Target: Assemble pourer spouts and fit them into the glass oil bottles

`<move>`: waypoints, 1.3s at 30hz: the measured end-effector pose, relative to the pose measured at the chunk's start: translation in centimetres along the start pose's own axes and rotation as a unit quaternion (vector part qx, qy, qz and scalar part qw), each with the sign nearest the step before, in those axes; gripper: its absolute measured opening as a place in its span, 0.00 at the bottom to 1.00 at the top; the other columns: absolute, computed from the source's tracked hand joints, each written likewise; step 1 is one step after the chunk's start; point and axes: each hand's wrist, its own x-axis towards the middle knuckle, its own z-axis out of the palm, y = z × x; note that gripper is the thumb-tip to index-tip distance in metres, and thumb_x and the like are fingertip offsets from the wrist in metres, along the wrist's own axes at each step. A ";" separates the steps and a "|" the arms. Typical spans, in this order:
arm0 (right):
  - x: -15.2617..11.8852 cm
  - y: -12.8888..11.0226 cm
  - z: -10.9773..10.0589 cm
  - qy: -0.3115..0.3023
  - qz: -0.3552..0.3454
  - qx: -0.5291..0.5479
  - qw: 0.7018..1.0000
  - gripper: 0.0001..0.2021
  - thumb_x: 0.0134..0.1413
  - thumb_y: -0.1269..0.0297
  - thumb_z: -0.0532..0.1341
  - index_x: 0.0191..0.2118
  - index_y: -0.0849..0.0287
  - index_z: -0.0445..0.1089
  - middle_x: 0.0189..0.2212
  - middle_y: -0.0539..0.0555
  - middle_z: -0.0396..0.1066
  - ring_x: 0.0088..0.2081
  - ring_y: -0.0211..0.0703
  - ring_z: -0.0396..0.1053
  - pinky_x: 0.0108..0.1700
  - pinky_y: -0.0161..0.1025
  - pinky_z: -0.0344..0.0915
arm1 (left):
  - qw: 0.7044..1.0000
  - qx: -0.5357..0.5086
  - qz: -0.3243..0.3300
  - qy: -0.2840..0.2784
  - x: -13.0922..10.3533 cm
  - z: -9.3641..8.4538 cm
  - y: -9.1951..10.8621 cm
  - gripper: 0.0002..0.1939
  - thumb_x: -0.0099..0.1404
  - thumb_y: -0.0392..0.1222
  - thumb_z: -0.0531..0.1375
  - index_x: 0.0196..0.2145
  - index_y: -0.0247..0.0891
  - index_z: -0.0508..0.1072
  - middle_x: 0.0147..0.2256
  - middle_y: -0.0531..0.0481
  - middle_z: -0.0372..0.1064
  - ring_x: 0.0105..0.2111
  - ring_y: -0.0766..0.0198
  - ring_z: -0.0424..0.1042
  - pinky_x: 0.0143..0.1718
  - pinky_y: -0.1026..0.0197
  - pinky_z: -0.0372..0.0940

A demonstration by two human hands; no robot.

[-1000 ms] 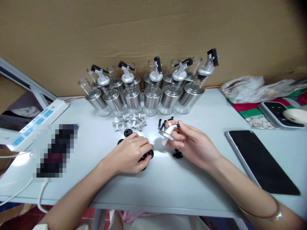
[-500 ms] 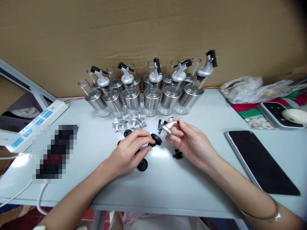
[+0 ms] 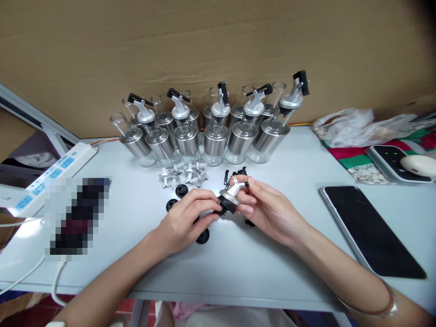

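Note:
My left hand (image 3: 190,215) pinches a black ribbed stopper (image 3: 226,205) between thumb and fingers. In my right hand (image 3: 269,204) is a silver pour spout (image 3: 232,192) with a black tip, its base against the top of the stopper. Whether the two are fully joined I cannot tell. Near my left hand lie more black stoppers (image 3: 181,190), partly covered by it. Several loose silver spouts (image 3: 184,176) rest behind them. Small black levers (image 3: 226,176) lie beyond my right hand, and small black caps (image 3: 250,222) are mostly hidden under it.
Glass-and-steel bottles (image 3: 216,138) stand in rows at the back, several topped with spouts. A large dark phone (image 3: 371,231) lies at the right, near a plastic bag (image 3: 357,129) and a white mouse (image 3: 418,164). At the left are a power strip (image 3: 54,175) and a pixelated device (image 3: 78,218).
My right hand has moved left and slightly down, bringing the spout from apart to against the stopper. My left hand has stayed nearly in place.

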 end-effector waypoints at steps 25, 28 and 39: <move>0.0 0.3 -0.5 -0.093 0.049 0.053 0.993 0.14 0.51 0.57 0.67 0.37 0.59 0.66 0.19 0.42 0.52 0.22 0.30 0.54 0.31 0.31 0.59 | 0.992 -0.054 -0.039 -0.107 -0.2 0.0 -0.3 0.18 0.72 0.40 0.47 0.58 0.40 0.54 0.51 0.39 0.60 0.53 0.58 0.63 0.53 0.55 0.62; 0.1 0.4 -0.5 -0.093 0.049 0.058 0.993 0.14 0.50 0.57 0.67 0.37 0.59 0.67 0.19 0.42 0.52 0.22 0.31 0.54 0.31 0.32 0.59 | 0.993 -0.048 -0.041 -0.102 -0.3 0.1 -0.3 0.17 0.72 0.39 0.46 0.57 0.40 0.54 0.51 0.39 0.61 0.53 0.57 0.63 0.53 0.55 0.62; 0.0 0.8 -0.5 -0.117 0.043 0.075 0.989 0.12 0.53 0.58 0.65 0.37 0.60 0.67 0.20 0.43 0.56 0.23 0.31 0.58 0.33 0.32 0.60 | 0.995 -0.033 -0.038 -0.092 -0.4 0.1 -0.4 0.17 0.73 0.42 0.43 0.57 0.39 0.53 0.50 0.39 0.61 0.51 0.58 0.63 0.51 0.56 0.62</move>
